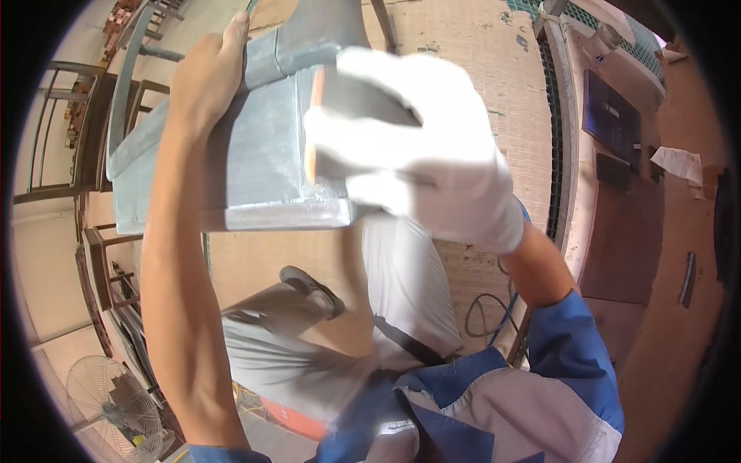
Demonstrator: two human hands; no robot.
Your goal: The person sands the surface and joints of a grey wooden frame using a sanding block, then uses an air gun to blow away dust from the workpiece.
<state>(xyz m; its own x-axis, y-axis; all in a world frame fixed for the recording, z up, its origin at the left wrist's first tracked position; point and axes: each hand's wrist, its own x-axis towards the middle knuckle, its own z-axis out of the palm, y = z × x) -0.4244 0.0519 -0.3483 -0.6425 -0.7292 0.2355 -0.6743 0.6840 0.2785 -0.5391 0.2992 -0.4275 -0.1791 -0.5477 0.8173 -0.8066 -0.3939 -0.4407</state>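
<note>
A grey-painted piece of wooden furniture [266, 147], looking like a chair, lies across the upper middle, with pale dusty scuffs on its flat panel and bottom edge. My bare left hand [210, 73] grips its upper rail, thumb up; the fingertips are hidden behind the wood. In a white glove, my right hand [432, 139] is closed round a dark sanding pad [370, 100] with an orange-brown edge. The pad lies against the right end of the panel. That glove is blurred by motion, and its fingers cover part of the pad.
Wooden chair frames [58, 131] stand at the left, above a wire-caged fan [116, 405]. Below the work are my legs in light trousers [409, 285]. A blue and black hose [494, 312] lies on the right. Beyond a metal rail [567, 139], a dark blue flat box [610, 119] rests on a brown surface.
</note>
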